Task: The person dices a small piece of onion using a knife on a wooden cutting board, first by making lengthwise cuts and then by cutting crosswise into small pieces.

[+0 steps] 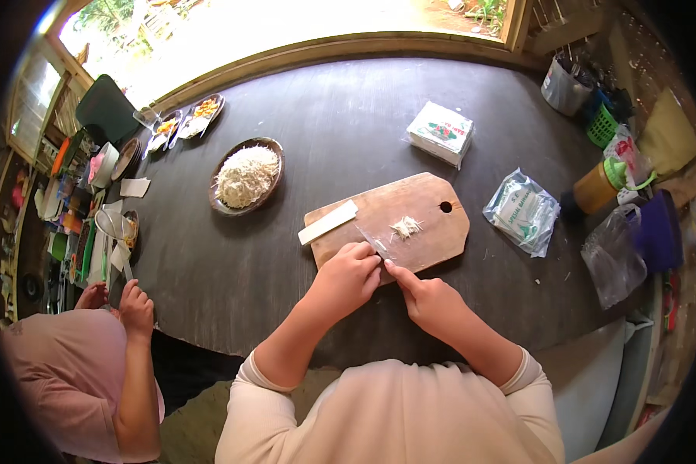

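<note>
My right hand (435, 298) grips a knife, its forefinger stretched along the blade (372, 239); the handle is hidden in my palm. The blade rests on a wooden cutting board (377, 200) with a hole at its right end. Close against the blade, my left hand (350, 272) is curled at the board's near edge; whatever its fingers may press is hidden. Thin pale shreds (406, 227) lie in a small heap right of the knife. Pale flat strips (328, 222) lie at the board's left end. Beyond, a bowl holds a mound of similar shreds (246, 177).
A white printed packet (439, 134) and a plastic-wrapped packet (522, 211) lie right on the dark table (319, 127). A green-lidded jar (597, 185) stands beyond. At left, another person's hand (136, 307) holds a utensil near a strainer (114, 224). Plates of food (203, 116) sit far left.
</note>
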Action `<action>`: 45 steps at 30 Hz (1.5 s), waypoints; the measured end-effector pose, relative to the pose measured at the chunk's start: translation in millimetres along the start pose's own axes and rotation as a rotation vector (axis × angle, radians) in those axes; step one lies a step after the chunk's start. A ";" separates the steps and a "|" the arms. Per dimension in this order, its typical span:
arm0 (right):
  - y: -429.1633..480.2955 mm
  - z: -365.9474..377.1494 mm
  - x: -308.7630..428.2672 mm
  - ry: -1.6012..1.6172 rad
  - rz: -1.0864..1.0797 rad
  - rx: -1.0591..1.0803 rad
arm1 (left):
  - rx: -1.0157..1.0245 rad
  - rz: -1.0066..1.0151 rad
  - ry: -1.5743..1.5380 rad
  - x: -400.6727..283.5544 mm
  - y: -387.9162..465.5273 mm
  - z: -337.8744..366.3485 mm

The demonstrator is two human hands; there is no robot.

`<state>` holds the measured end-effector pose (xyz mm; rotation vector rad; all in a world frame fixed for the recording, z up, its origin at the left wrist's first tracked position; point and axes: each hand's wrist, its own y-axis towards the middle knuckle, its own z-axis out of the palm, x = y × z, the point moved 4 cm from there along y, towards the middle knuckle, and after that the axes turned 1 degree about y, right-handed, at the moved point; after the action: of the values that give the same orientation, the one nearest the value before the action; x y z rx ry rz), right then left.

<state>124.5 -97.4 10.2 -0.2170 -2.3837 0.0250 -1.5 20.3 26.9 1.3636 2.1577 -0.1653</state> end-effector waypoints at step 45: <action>-7.9 -11.9 -4.6 0.327 -0.099 -0.031 | -0.001 0.036 -0.013 -2.2 -0.2 -0.4</action>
<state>134.7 -106.5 16.5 -0.1073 -2.0670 -0.0879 -1.2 18.6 28.4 1.3954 2.1210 -0.1585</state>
